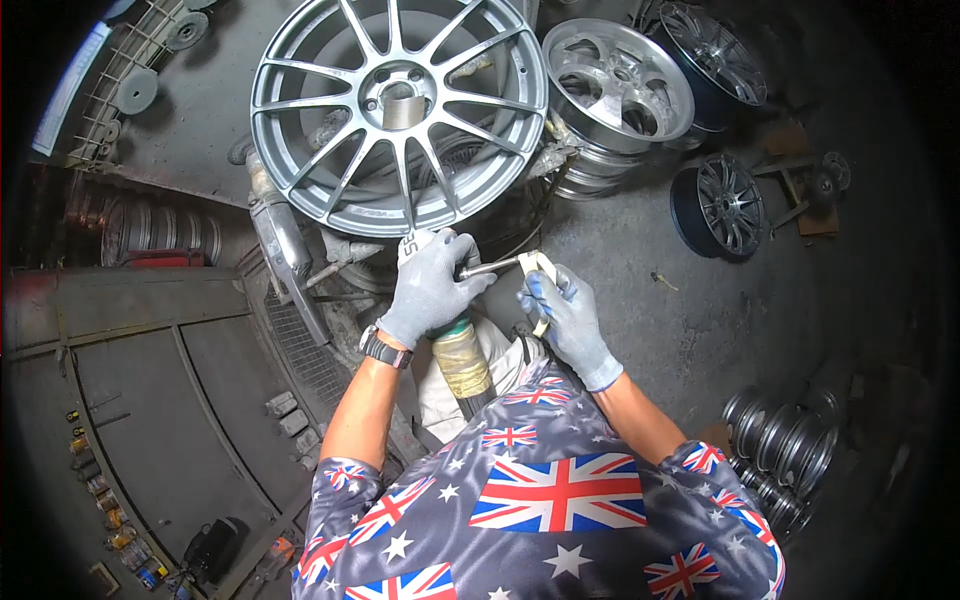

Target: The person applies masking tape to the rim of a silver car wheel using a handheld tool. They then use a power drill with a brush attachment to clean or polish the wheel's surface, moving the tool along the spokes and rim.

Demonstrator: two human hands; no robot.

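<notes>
Gloved fingers (463,250) hold metal rod (492,268), cream strip (540,264).

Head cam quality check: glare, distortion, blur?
Head view: fisheye bowing on the grey panel edges at left, black rim all round; bright highlights on the large silver wheel; floor darkens toward the right; left gloved hand and right gloved hand well lit, without obvious motion blur.

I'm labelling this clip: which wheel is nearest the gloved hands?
The large silver many-spoked wheel at top centre, just beyond the left hand; the other wheels are farther away.
</notes>
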